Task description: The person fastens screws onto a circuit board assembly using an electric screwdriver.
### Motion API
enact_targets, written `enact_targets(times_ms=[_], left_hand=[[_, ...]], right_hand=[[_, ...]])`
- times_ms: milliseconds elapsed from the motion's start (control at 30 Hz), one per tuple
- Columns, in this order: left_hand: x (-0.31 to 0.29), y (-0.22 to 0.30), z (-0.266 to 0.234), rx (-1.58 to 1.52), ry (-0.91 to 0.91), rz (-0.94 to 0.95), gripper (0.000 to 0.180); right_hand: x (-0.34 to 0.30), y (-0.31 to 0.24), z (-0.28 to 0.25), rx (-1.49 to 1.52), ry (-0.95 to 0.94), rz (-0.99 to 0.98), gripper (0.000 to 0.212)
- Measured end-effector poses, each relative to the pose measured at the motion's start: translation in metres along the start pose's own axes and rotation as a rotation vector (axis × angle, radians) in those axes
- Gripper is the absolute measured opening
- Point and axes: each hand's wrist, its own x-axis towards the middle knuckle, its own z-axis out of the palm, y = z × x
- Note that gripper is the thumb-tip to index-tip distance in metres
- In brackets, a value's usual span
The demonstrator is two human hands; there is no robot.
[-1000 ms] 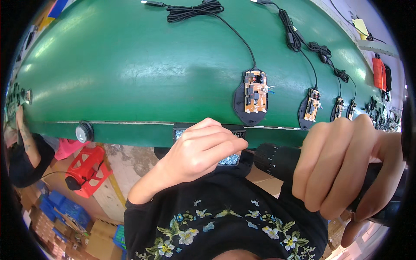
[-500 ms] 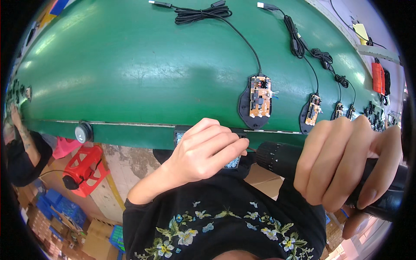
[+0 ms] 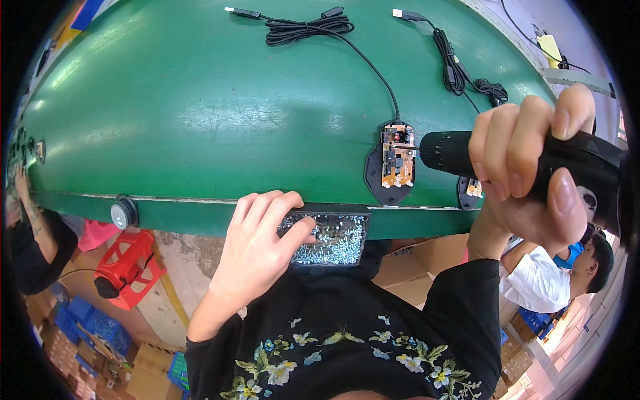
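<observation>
My right hand (image 3: 527,173) grips a black electric screwdriver (image 3: 453,152) held sideways, its tip at the orange circuit board of an open black mouse base (image 3: 391,164) on the green conveyor belt (image 3: 200,113). My left hand (image 3: 257,250) reaches over a small tray of silver screws (image 3: 333,240) fixed at the belt's front edge, fingertips touching the screws. A black cable (image 3: 313,28) runs from the mouse base up the belt.
A second mouse base (image 3: 471,191) lies partly hidden behind my right hand, with another coiled cable (image 3: 467,73) above. A red tool (image 3: 127,267) and blue crates (image 3: 87,323) sit on the floor at left. Other people are at the left edge (image 3: 27,233) and lower right (image 3: 560,273).
My right hand has lifted the screwdriver from below the belt edge up to the mouse base. The mouse bases have shifted left on the belt. My left hand has opened onto the screw tray.
</observation>
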Motion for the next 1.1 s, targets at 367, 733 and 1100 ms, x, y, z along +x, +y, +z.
enact_targets(times_ms=[367, 733, 1100], left_hand=[[0.008, 0.003, -0.002, -0.03, -0.001, 0.029, 0.02], [0.013, 0.006, 0.0, -0.408, 0.187, 0.151, 0.02], [0.051, 0.022, 0.017, -0.325, 0.351, 0.219, 0.033]], right_hand=[[0.001, 0.004, 0.014, -0.099, 0.144, 0.061, 0.04], [0.008, 0.005, -0.027, 0.045, -0.133, -0.07, 0.045], [-0.024, -0.04, -0.026, 0.418, -0.374, -0.246, 0.038]])
